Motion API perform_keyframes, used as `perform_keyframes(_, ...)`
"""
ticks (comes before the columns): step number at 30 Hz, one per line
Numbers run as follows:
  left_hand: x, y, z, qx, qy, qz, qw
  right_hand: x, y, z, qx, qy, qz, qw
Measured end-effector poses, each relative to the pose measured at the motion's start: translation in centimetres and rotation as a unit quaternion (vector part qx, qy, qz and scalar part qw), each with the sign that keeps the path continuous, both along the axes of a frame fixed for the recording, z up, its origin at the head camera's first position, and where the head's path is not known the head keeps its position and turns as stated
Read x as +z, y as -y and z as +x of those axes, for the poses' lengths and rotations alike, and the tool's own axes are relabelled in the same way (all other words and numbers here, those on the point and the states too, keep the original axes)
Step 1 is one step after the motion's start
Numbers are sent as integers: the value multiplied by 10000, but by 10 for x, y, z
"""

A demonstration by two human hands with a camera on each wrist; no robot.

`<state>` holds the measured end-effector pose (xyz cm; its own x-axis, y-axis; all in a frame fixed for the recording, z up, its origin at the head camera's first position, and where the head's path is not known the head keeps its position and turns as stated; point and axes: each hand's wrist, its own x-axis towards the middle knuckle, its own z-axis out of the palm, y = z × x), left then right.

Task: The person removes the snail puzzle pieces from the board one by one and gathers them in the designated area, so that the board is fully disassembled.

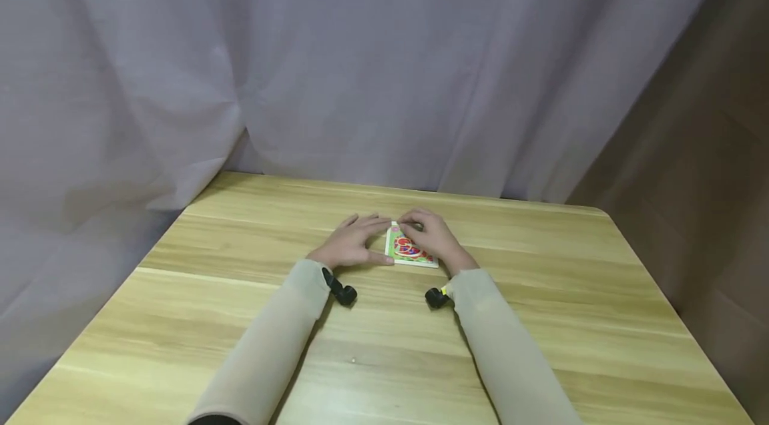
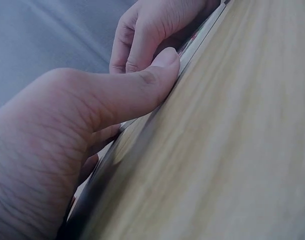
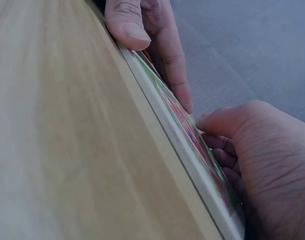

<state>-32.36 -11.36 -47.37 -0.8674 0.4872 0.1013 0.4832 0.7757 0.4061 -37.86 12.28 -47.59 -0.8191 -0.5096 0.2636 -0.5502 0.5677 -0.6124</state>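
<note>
A small flat board (image 1: pixel 413 249) with a white rim and a green, red and blue printed picture lies on the wooden table (image 1: pixel 384 358). My left hand (image 1: pixel 351 243) holds its left side, thumb at the near corner and fingers at the far one. Over the board's far part, my right hand (image 1: pixel 434 235) has its fingers curled and its thumb and fingertips together at the far edge. In the right wrist view, the board (image 3: pixel 175 135) shows its white side. The right fingertips are partly hidden, so I cannot tell exactly what they pinch.
A grey curtain (image 1: pixel 360 65) hangs behind the table's back edge and along the left. Darker cloth (image 1: pixel 709 165) hangs at the right. Both wrists wear small black cameras, one on the left wrist (image 1: pixel 344 293), close above the tabletop.
</note>
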Motion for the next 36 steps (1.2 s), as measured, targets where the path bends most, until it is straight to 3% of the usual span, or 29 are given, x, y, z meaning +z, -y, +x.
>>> perform_keyframes(11,2,-25,-16,-297,-124,17,9995,3,-21,-5,-365,235,-201,9989)
perform_keyframes(24,5,-17,-14,-190,-56,149,9997,6,-11,-3,-355,726,-569,9951)
perform_keyframes(30,7,-16,-15,-178,-199,133,9996,9,-12,-3,-299,1114,-860,9896)
perform_keyframes(33,6,-17,-15,-204,-224,153,9994,8,-13,-3,-284,855,-694,9935)
perform_keyframes(36,6,-17,-13,-219,-170,128,9995,7,-14,-4,-296,305,-308,9986)
